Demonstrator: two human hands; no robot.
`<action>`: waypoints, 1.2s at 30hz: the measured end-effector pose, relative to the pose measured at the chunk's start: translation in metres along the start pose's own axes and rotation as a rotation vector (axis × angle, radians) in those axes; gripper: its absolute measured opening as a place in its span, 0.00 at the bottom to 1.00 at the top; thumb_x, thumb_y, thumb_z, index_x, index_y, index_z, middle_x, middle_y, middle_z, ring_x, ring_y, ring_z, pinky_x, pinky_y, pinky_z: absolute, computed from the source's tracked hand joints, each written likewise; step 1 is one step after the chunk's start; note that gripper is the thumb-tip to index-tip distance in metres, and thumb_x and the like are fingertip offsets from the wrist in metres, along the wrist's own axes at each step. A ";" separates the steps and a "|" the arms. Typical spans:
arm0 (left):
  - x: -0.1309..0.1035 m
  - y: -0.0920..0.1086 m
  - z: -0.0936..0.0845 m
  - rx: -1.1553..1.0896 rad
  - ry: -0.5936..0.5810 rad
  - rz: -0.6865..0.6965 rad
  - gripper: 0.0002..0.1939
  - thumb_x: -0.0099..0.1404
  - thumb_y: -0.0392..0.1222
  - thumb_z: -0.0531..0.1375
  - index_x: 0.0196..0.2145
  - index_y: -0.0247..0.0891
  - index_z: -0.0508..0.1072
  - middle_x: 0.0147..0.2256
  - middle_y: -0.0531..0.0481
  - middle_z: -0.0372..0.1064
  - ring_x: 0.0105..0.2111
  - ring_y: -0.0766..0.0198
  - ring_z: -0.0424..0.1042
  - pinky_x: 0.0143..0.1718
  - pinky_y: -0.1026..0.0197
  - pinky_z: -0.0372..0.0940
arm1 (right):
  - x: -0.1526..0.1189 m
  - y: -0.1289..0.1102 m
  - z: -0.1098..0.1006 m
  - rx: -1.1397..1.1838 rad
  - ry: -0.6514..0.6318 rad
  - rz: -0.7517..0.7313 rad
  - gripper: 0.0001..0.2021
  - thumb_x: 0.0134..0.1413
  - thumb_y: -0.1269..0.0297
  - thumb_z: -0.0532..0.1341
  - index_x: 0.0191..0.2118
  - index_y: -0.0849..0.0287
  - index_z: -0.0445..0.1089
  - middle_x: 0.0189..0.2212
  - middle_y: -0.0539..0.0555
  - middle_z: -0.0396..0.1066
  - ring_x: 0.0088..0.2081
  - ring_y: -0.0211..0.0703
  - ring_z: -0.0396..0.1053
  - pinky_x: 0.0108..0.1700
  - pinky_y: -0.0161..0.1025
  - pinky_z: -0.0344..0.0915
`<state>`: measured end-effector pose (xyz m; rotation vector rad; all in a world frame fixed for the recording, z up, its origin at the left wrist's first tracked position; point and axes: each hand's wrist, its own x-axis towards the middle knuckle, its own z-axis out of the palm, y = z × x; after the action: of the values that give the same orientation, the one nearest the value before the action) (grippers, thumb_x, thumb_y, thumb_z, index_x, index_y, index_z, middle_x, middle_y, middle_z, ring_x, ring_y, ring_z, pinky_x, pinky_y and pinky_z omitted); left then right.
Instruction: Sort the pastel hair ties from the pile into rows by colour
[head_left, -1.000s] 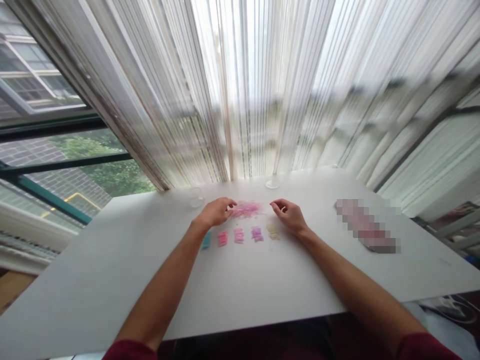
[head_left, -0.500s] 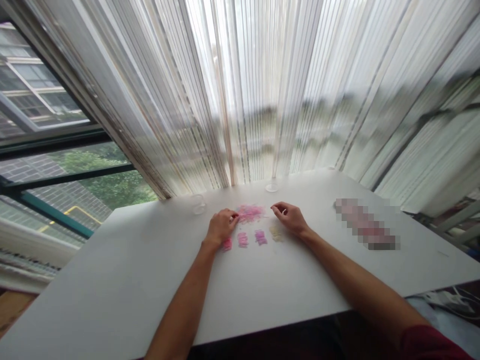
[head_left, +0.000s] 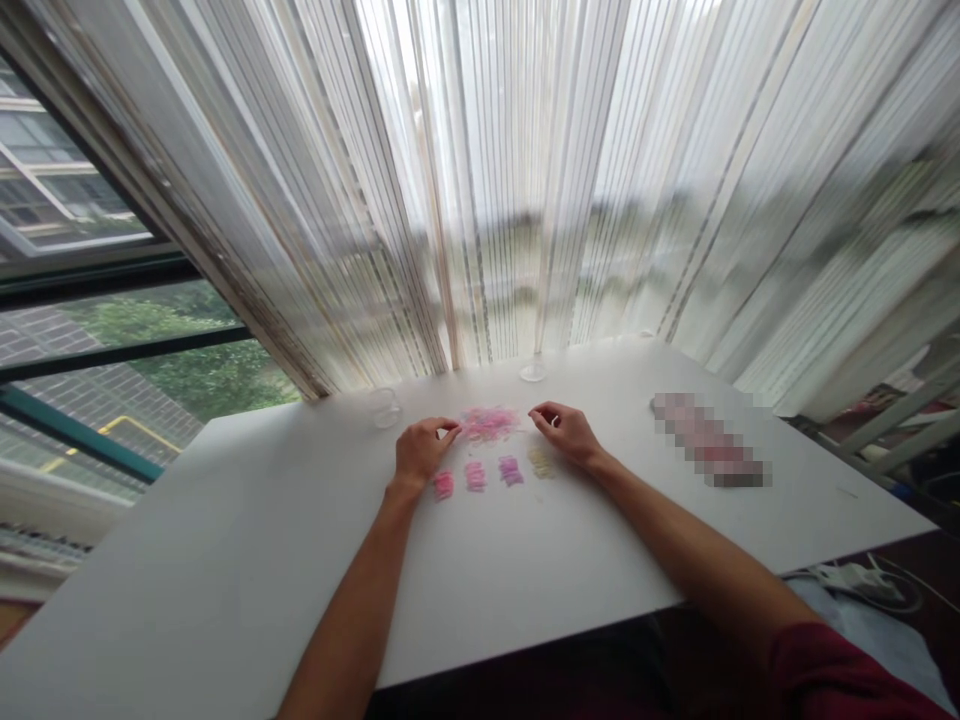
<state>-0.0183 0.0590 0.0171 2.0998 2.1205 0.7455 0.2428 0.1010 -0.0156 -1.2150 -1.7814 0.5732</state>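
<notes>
A loose, mixed heap of thin pink, purple and pale little strips lies on the white table. At its left edge is my left hand, thumb and forefinger closed together; anything between them is too small to make out. My right hand hovers just right of the heap, its fingertips pinched, their contents unclear. Nearer me is a row of small sorted groups: a red-pink group, a pink group, a purple group and a pale yellow group, close to my right wrist.
Toward the back stand a clear round container on the left and a clear shallow dish. A blurred-out pinkish object lies at the right. Striped sheer curtains hang behind the table. Cables sit below the right edge.
My left hand has drawn slightly away from the heap, uncovering more of the red-pink group. My right hand stays near the heap's right side. The whole view has shifted a little.
</notes>
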 end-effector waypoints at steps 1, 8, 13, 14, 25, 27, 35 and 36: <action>0.000 -0.001 -0.001 -0.004 0.011 -0.021 0.12 0.63 0.50 0.60 0.38 0.46 0.81 0.33 0.50 0.78 0.33 0.59 0.74 0.36 0.62 0.64 | 0.000 0.000 0.000 0.000 -0.003 0.002 0.14 0.55 0.57 0.57 0.32 0.60 0.76 0.24 0.52 0.73 0.26 0.39 0.67 0.33 0.36 0.64; 0.000 -0.004 -0.005 -0.064 0.048 -0.051 0.12 0.64 0.49 0.58 0.39 0.46 0.80 0.35 0.52 0.79 0.33 0.60 0.74 0.36 0.62 0.65 | 0.000 -0.001 -0.001 0.000 -0.004 0.005 0.14 0.55 0.57 0.57 0.33 0.61 0.76 0.25 0.53 0.74 0.26 0.39 0.67 0.33 0.36 0.63; 0.001 -0.007 -0.002 -0.206 0.058 -0.050 0.11 0.61 0.47 0.59 0.37 0.43 0.80 0.36 0.51 0.79 0.31 0.63 0.72 0.36 0.63 0.66 | 0.000 -0.002 -0.001 0.010 0.007 0.004 0.14 0.55 0.56 0.57 0.33 0.61 0.76 0.24 0.53 0.74 0.26 0.39 0.67 0.32 0.36 0.64; 0.002 -0.009 -0.001 -0.255 0.062 -0.048 0.12 0.61 0.48 0.60 0.37 0.42 0.80 0.35 0.51 0.79 0.30 0.63 0.72 0.36 0.63 0.66 | 0.000 -0.002 -0.001 0.013 0.009 0.000 0.14 0.55 0.57 0.57 0.33 0.61 0.76 0.24 0.53 0.74 0.26 0.39 0.67 0.32 0.36 0.64; 0.000 -0.008 0.001 -0.201 0.029 -0.063 0.14 0.61 0.52 0.60 0.35 0.42 0.80 0.34 0.50 0.79 0.31 0.61 0.73 0.35 0.62 0.65 | -0.002 -0.006 -0.002 0.019 -0.002 -0.035 0.13 0.55 0.58 0.57 0.33 0.61 0.75 0.25 0.53 0.74 0.26 0.39 0.66 0.32 0.36 0.64; -0.001 -0.008 0.001 -0.200 0.027 -0.066 0.14 0.61 0.53 0.60 0.35 0.42 0.80 0.34 0.50 0.79 0.31 0.61 0.73 0.34 0.62 0.65 | -0.002 -0.008 -0.002 0.016 -0.002 -0.031 0.13 0.55 0.59 0.57 0.33 0.61 0.75 0.25 0.53 0.73 0.26 0.39 0.66 0.32 0.36 0.63; 0.000 -0.010 -0.003 -0.320 0.029 -0.060 0.14 0.58 0.51 0.62 0.33 0.39 0.80 0.33 0.48 0.79 0.31 0.61 0.73 0.36 0.61 0.66 | -0.003 -0.008 -0.005 0.010 0.003 -0.089 0.11 0.56 0.61 0.58 0.33 0.61 0.75 0.24 0.52 0.73 0.25 0.37 0.66 0.32 0.36 0.64; -0.001 -0.008 -0.004 -0.392 0.019 -0.049 0.14 0.58 0.52 0.63 0.33 0.38 0.80 0.32 0.47 0.78 0.31 0.61 0.74 0.35 0.62 0.67 | -0.003 -0.008 -0.004 0.010 0.005 -0.119 0.10 0.57 0.62 0.58 0.33 0.61 0.75 0.24 0.52 0.73 0.25 0.37 0.66 0.32 0.36 0.64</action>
<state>-0.0270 0.0568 0.0177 1.8346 1.8388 1.0750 0.2429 0.0940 -0.0083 -1.0946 -1.8303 0.5094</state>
